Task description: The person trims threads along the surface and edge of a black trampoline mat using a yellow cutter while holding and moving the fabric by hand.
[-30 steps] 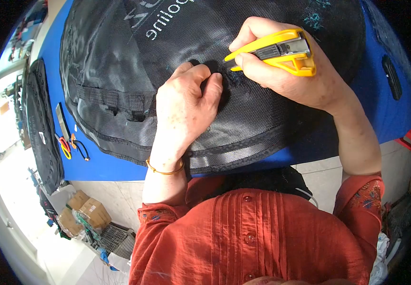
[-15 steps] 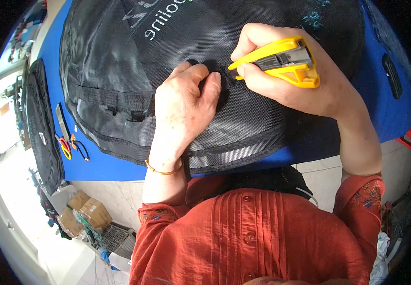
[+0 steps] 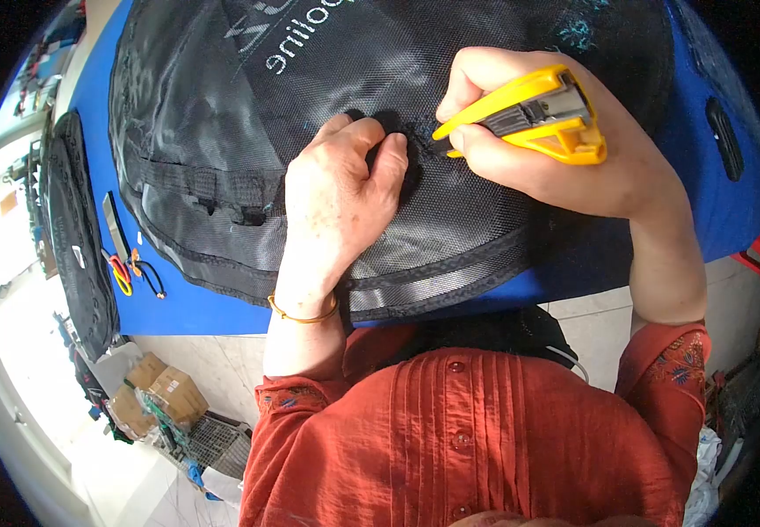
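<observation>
Black mesh fabric (image 3: pixel 477 211) with white lettering lies spread on the blue table. My left hand (image 3: pixel 336 180) is closed on it, its fingers curled and thumb pressed in; the fingertips are partly hidden. Held in my right hand (image 3: pixel 564 149) is a pair of yellow thread snips (image 3: pixel 529 114). The fingers and thumb wrap around its two arms, and the tips point left, slightly apart, close over the mesh to the right of my left thumb. Dark stitching or loose thread shows on the mesh between the hands.
On the blue table (image 3: pixel 182 307) at left lie scissors with red and yellow handles (image 3: pixel 119 272) and a cord with an orange piece (image 3: pixel 144 263). A folded black item (image 3: pixel 81 237) lies at the left edge, a black strip (image 3: pixel 724 140) at right. Cardboard boxes (image 3: pixel 173 395) stand on the floor.
My right hand has shifted slightly right with the snips, drawing their tips away from the spot beside my left thumb. My left hand stays in place.
</observation>
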Demonstrator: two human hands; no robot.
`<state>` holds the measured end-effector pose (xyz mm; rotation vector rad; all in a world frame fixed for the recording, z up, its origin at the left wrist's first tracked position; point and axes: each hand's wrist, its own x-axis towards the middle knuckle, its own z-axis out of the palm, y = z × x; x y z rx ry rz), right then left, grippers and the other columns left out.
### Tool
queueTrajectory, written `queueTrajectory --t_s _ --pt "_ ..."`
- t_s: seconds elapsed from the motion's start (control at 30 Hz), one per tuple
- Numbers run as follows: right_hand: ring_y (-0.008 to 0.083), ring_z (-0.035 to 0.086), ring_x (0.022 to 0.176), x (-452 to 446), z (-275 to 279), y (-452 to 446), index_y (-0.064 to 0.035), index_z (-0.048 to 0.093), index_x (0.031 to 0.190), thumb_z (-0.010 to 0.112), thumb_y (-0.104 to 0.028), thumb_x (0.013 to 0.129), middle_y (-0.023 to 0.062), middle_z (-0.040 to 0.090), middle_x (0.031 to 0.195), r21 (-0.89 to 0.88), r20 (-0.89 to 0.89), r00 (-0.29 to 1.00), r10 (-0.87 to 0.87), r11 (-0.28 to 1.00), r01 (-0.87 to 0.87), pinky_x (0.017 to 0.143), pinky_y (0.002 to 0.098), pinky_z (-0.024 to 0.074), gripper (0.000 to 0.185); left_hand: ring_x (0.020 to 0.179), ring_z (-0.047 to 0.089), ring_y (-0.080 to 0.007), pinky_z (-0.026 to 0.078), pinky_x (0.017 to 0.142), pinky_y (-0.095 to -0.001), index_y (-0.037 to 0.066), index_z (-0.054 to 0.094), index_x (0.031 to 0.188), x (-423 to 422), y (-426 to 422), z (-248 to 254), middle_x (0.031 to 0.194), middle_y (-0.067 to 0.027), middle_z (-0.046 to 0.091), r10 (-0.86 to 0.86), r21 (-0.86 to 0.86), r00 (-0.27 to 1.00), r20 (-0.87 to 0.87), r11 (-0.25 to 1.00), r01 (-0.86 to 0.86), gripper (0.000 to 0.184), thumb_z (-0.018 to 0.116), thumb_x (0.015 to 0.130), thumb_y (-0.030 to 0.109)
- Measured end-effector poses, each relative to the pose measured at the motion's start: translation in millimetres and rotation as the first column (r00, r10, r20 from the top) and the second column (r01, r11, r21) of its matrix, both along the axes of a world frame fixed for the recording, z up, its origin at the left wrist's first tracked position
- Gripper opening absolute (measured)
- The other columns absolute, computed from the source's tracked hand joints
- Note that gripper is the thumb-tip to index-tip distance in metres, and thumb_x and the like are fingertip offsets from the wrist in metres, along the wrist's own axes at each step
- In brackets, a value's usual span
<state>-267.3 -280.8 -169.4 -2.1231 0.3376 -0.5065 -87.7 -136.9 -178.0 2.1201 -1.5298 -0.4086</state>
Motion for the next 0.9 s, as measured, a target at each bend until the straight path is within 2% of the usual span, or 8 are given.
queueTrajectory --t_s 0.17,0.37,0.47,0.53,0.7,0.8,0.87,0.9 --pt "0.0149 0.063 0.075 0 -2 -1 -0.0039 0.058 0.092 0.069 -0.009 0.088 0.0051 0.063 0.08 -0.037 -0.06 0.998 -0.01 0.999 0.007 0.071 0.0295 0.0496 0.013 0.072 0.066 -0.0356 0.053 0.065 -0.0431 0.003 0.071 0.085 1 0 0 0.079 -0.0141 0.064 -0.01 -0.001 1.0 -0.006 1.0 0.01 0.02 0.072 0.091 0.022" --pt "0.0158 0.064 0.076 1 -2 -2 -0.0049 0.059 0.093 0.068 -0.01 0.089 0.0062 0.063 0.081 0.046 -0.053 0.998 0.019 0.999 -0.016 0.072 0.0295 0.0504 0.011 0.071 0.066 -0.0351 0.053 0.064 -0.0425 0.002 0.07 0.088 4 2 0 0.08 -0.0145 0.064 -0.03 0.006 0.999 -0.043 1.0 0.03 0.021 0.074 0.09 0.023" --pt "0.0124 0.064 0.074 3 -2 -1 -0.0054 0.061 0.095 0.067 -0.013 0.091 0.0047 0.063 0.081 -0.077 0.061 0.997 -0.042 0.996 0.047 0.068 0.0282 0.0505 0.011 0.07 0.066 -0.0347 0.053 0.064 -0.0421 0.002 0.07 0.09 3 3 0 0.081 -0.0144 0.064 -0.027 0.007 0.999 -0.032 1.0 0.028 0.02 0.074 0.09 0.022" --pt "0.0083 0.062 0.07 6 14 0 -0.0062 0.062 0.1 0.066 -0.015 0.094 0.0021 0.064 0.081 0.263 -0.115 0.992 -0.043 0.962 0.073 0.063 0.0256 0.0501 0.011 0.069 0.066 -0.0345 0.053 0.063 -0.0419 0.003 0.07 0.09 2 3 1 0.081 -0.0142 0.064 -0.019 0.013 0.999 -0.037 1.0 0.02 0.019 0.074 0.09 0.021" --pt "0.0061 0.061 0.067 10 2 2 -0.0068 0.063 0.104 0.065 -0.013 0.097 0.0009 0.064 0.081 0.205 -0.055 0.996 -0.074 0.975 0.084 0.061 0.0226 0.0489 0.01 0.068 0.066 -0.0335 0.053 0.062 -0.0412 0.004 0.07 0.088 -1 2 4 0.079 -0.0132 0.063 0.001 0.024 0.999 -0.047 1.0 0.0 0.014 0.073 0.089 0.018" --pt "0.0058 0.061 0.068 14 -5 5 -0.0067 0.063 0.105 0.065 -0.009 0.097 0.0009 0.064 0.082 0.275 -0.061 0.995 -0.075 0.957 0.089 0.062 0.0228 0.0492 0.009 0.067 0.066 -0.0335 0.053 0.062 -0.0412 0.004 0.069 0.088 -1 2 3 0.078 -0.0128 0.063 -0.004 -0.007 0.999 -0.044 1.0 0.004 0.014 0.073 0.088 0.017" --pt "0.0064 0.061 0.07 17 -12 3 -0.0063 0.062 0.106 0.066 -0.007 0.097 0.0008 0.063 0.083 -0.069 0.14 0.986 -0.086 0.993 0.096 0.064 0.0228 0.0499 0.009 0.067 0.066 -0.0335 0.053 0.061 -0.0413 0.004 0.069 0.087 0 2 1 0.078 -0.0127 0.063 -0.01 -0.028 0.999 -0.038 1.0 0.008 0.013 0.073 0.088 0.017" --pt "0.0064 0.061 0.07 18 -15 3 -0.0063 0.062 0.106 0.066 -0.007 0.097 0.0008 0.063 0.083 -0.07 0.14 0.986 -0.085 0.993 0.095 0.064 0.0228 0.0499 0.009 0.066 0.066 -0.0336 0.053 0.061 -0.0414 0.004 0.069 0.087 0 2 0 0.078 -0.0127 0.063 -0.016 -0.048 0.999 -0.031 0.999 0.014 0.013 0.072 0.088 0.017"
